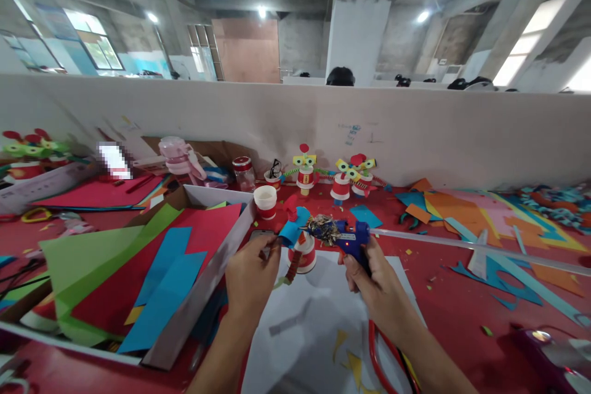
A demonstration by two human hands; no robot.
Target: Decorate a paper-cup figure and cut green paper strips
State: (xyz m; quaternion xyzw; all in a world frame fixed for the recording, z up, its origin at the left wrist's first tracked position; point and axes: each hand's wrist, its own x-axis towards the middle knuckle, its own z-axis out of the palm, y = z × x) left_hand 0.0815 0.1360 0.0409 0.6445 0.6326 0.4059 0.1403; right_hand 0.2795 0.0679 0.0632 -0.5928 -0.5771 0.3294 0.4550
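My left hand (253, 268) pinches a rolled blue paper piece (292, 232) with a red bit on top. In my right hand (369, 274), fingers wrap the handle of a blue hot glue gun (353, 239). Its nozzle end, tangled in a messy clump of dried strands (324, 229), points left at the blue paper. A long clear glue stick (443, 242) sticks out from the gun's back. Just below the blue paper, a red and white paper cup figure (303, 257) stands on white paper (295, 345), a striped folded arm hanging from it.
On my left stands a box (173, 314) of coloured paper. Several finished cup figures (305, 175) line the back by the partition (258, 117), near a white cup (265, 200) and a jar (243, 172). Paper scraps (494, 277) and scissors (480, 252) lie to the right.
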